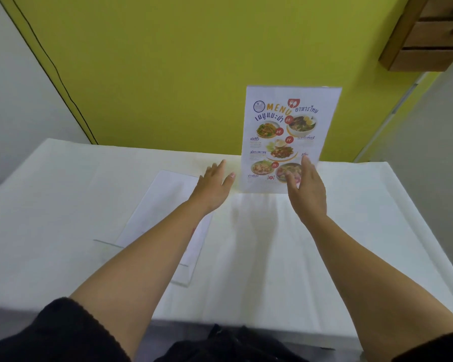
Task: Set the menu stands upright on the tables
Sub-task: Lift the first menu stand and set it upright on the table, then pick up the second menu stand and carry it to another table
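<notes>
Two bare forearms, uncovered from wrist to above the elbow. Dark, near-black knitted sleeves pushed up high, bunched thick at the near left and showing only as a narrow edge at the near right. More dark clothing across the near middle. Left hand [213,182] and right hand [307,190] without rings, watch or bracelet. Short, unpainted nails.

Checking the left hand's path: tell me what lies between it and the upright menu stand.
In the head view, only a narrow strip of bare white tablecloth separates the left hand from the upright menu stand.
</notes>
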Demonstrator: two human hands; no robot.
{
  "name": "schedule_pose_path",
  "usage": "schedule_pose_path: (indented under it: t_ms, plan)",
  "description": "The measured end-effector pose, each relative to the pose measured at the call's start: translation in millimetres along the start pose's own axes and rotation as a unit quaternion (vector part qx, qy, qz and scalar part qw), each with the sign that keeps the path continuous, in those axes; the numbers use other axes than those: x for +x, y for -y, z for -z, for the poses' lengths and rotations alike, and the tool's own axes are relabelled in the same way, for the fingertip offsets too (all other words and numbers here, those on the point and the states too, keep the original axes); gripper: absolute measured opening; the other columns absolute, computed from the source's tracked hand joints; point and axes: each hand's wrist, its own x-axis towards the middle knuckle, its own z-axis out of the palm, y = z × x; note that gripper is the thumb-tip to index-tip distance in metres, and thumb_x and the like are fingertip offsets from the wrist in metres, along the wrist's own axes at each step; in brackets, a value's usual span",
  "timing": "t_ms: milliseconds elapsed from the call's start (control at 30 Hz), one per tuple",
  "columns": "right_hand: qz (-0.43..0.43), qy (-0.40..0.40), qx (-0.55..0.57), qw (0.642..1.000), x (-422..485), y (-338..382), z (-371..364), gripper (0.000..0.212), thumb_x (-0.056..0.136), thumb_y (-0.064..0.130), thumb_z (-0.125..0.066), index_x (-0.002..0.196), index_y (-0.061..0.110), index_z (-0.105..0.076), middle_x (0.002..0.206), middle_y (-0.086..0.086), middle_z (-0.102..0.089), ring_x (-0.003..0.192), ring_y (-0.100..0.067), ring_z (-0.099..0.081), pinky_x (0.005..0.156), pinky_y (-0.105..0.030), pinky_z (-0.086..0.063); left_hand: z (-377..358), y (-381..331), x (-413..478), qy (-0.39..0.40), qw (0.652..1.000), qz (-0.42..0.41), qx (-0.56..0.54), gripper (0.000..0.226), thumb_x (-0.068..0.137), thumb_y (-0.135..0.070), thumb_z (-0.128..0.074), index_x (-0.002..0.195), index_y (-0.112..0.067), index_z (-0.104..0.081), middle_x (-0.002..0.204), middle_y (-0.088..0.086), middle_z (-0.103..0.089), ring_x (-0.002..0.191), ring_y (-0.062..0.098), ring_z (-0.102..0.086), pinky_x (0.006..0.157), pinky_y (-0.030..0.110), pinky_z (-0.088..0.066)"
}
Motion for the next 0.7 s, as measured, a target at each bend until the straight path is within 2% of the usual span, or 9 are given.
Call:
schedule_pose_path:
  t_ms: [100,267,500,700]
  plan:
    - [0.009,0.011,-0.001,1.000,-24.8,22.3,-17.0,0.060,0.098,0.045,-0.043,0.151,0.016,-0.033,0.153,-0.004,-0.043,0.140,-0.022,-0.040,0.113,-0.040,-0.035,13.3,30.7,-23.0,0.016,0.998,0.013,0.058,0.062,0.109,-0.044,-0.022,0.163,-0.019,-0.007,0.169,0.008,0.000,0.156,0.021,0.006,0.125,0.040,0.002]
    - [0.027,0.089,-0.051,0.994,-58.1,43.8,-47.4,0.062,0.101,0.046,-0.036,0.155,0.016,-0.025,0.161,-0.004,-0.030,0.149,-0.021,-0.027,0.119,-0.040,-0.026,30.5,81.9,-51.9,0.038,0.985,0.038,0.164,0.064,0.108,-0.047,-0.018,0.163,-0.017,-0.004,0.169,0.010,0.003,0.156,0.024,0.007,0.126,0.043,0.003]
    - [0.033,0.213,-0.083,0.973,-96.7,82.1,-91.3,0.065,0.101,0.049,-0.036,0.155,0.015,-0.024,0.163,-0.004,-0.026,0.150,-0.020,-0.024,0.119,-0.037,-0.023,50.2,146.1,-90.7,0.067,0.959,0.098,0.258,0.066,0.107,-0.050,-0.014,0.162,-0.016,0.000,0.169,0.011,0.008,0.156,0.026,0.011,0.125,0.046,0.003]
    - [-0.009,0.291,-0.091,0.952,-111.7,99.7,-116.3,0.072,0.100,0.052,-0.037,0.158,0.015,-0.015,0.165,-0.004,-0.016,0.152,-0.022,-0.019,0.119,-0.041,-0.023,46.8,151.6,-101.4,0.098,0.948,0.068,0.294,0.070,0.105,-0.055,-0.007,0.162,-0.018,0.007,0.168,0.006,0.014,0.155,0.022,0.018,0.125,0.045,0.008]
